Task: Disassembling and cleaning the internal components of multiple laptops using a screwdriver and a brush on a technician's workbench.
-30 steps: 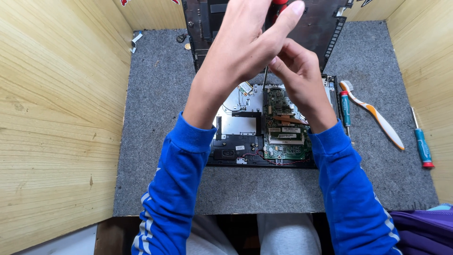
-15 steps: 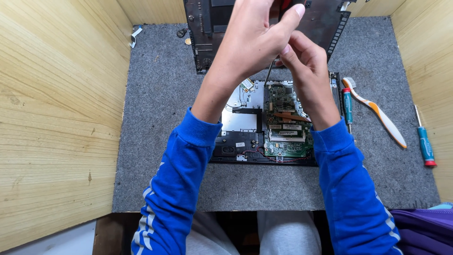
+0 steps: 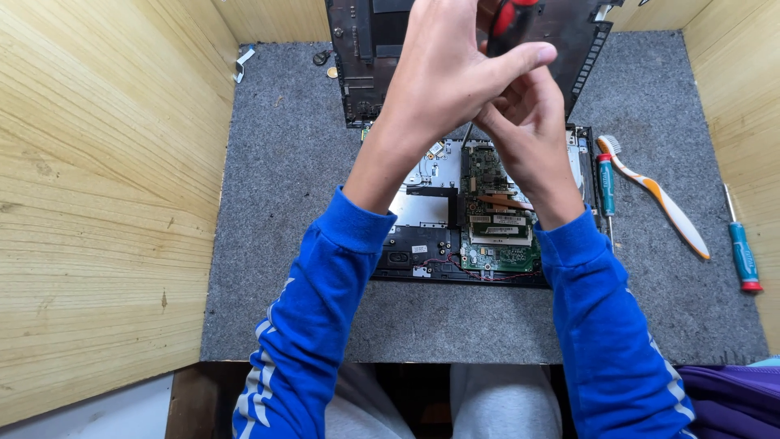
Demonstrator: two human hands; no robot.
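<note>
Both hands a bit higher vs before: L hand [image 3: 443,77] and R hand [image 3: 528,122] closed round red-handled screwdriver [image 3: 510,20].

– Your left hand [image 3: 443,77] covers most of the red-and-black screwdriver handle [image 3: 513,18]; the top edge crops it.

– And the tip?

– Hidden behind your right hand [image 3: 528,134]. The removed black cover [image 3: 366,57] runs off the top too.

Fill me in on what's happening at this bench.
A person in blue sleeves works over an opened laptop on a grey mat, its green circuit board exposed. The right hand grips a red-and-black screwdriver, shaft pointing down at the board; the left hand covers its top. The removed cover lies behind. Two teal screwdrivers and a toothbrush lie unused at right.
</note>
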